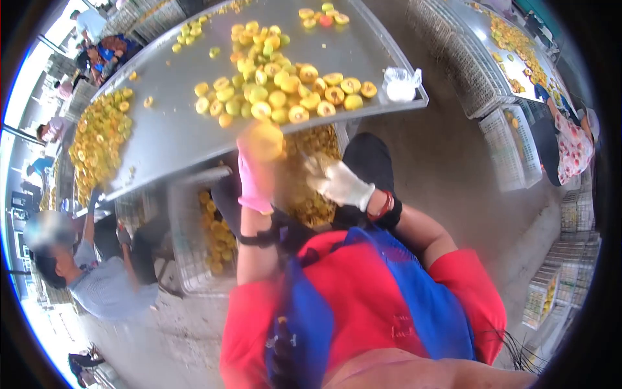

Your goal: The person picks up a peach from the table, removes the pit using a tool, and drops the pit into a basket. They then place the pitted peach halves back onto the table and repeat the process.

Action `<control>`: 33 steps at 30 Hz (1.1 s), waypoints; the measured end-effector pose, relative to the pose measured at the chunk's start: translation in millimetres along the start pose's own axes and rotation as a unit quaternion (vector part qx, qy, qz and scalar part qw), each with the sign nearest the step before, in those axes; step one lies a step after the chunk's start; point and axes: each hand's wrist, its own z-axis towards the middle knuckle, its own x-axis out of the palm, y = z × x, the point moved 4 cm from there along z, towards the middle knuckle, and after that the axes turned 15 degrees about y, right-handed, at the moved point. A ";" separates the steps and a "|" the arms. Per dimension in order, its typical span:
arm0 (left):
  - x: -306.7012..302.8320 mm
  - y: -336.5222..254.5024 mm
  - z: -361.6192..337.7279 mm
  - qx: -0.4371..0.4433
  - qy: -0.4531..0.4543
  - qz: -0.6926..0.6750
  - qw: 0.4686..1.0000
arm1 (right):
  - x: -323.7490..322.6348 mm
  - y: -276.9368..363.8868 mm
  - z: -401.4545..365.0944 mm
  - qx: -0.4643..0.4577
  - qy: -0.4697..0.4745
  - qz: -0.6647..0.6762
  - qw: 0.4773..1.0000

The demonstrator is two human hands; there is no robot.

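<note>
1 pink-gloved left hand (253, 181) curls its fingers round a blurred, round yellow-orange fruit (264, 141), likely to steady it before the grey metal counter (168, 139); yellow-green fruits, many halved (278, 98), heap near its edge, presumably within reach; the white-gloved right hand (342, 185) has narrowly bent fingers, their hold impossible to tell

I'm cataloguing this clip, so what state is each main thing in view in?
Left hand: pink-gloved, gripping a fruit
Held fruit: yellow, raised, blurred; whole or cut unclear
Right hand: white-gloved, fingers curled; grip unclear
Fruit heap: loosely piled, many pieces cut open
Metal table: partly covered with fruit
Left-side crate: upright, fruit inside
</note>
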 end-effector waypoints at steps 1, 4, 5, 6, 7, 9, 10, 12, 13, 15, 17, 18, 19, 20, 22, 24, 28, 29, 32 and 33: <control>6.1 -2.2 -3.1 0.001 0.002 0.012 1.000 | 1.3 -2.4 0.1 -0.032 -0.012 -0.005 0.999; 21.2 -7.6 -10.5 0.014 -0.006 0.014 1.000 | 2.3 7.5 -0.8 -0.113 -0.036 -0.147 0.982; 24.2 -8.0 -15.6 0.011 -0.013 0.007 1.000 | 5.9 6.9 -1.8 -0.122 -0.034 -0.158 0.979; 27.7 -9.1 -16.4 0.014 -0.017 0.000 1.000 | 6.1 7.9 -1.0 -0.135 -0.035 -0.174 0.975; 30.0 -8.2 -16.9 0.016 -0.019 -0.008 1.000 | 6.2 9.3 -1.1 -0.147 -0.037 -0.190 0.970; 31.6 -5.0 -19.4 0.025 -0.023 0.010 0.999 | 7.9 17.1 -4.5 -0.183 -0.058 -0.218 0.957; 31.8 -4.0 -20.1 0.030 -0.024 0.019 0.999 | 8.7 20.4 -4.6 -0.188 -0.066 -0.213 0.957; 33.2 -0.5 -21.9 0.044 -0.024 0.018 0.999 | 10.5 25.2 -4.7 -0.183 -0.077 -0.183 0.963; 35.3 0.9 -23.6 0.050 -0.023 0.017 0.998 | 11.4 24.5 -4.9 -0.172 -0.082 -0.158 0.969; 41.8 -2.0 -26.2 0.043 -0.046 0.024 0.998 | 12.3 22.4 -5.4 -0.173 -0.097 -0.158 0.967; 49.1 -5.7 -27.9 0.044 -0.059 0.046 0.996 | 12.5 21.7 -7.0 -0.169 -0.106 -0.153 0.968; 52.2 -7.1 -28.0 0.049 -0.062 0.065 0.995 | 12.3 23.0 -8.1 -0.164 -0.107 -0.147 0.969; 53.8 -7.9 -28.2 0.054 -0.065 0.084 0.993 | 11.7 24.1 -9.0 -0.160 -0.109 -0.142 0.971; 53.1 -6.3 -28.2 0.085 -0.056 0.103 0.989 | 10.8 24.7 -9.1 -0.154 -0.101 -0.135 0.974; 48.0 3.5 -28.9 0.143 -0.039 0.140 0.979 | 9.4 23.9 -9.9 -0.139 -0.086 -0.121 0.979; 41.7 4.5 -26.4 0.186 -0.024 0.234 0.954 | 8.4 23.2 -9.2 -0.152 -0.073 -0.117 0.979; 45.3 11.5 -30.3 0.215 -0.011 0.264 0.940 | 11.2 25.3 -10.5 -0.109 0.012 0.037 0.993; 47.1 11.9 -31.0 0.217 -0.008 0.255 0.942 | 10.7 26.7 -12.6 -0.043 0.055 0.106 0.992; 53.4 11.2 -33.3 0.227 0.000 0.238 0.944 | 8.4 31.0 -18.0 0.013 0.087 0.145 0.986; 54.5 12.1 -33.4 0.234 0.006 0.238 0.943 | 10.5 22.2 -13.5 -0.064 0.034 0.048 0.996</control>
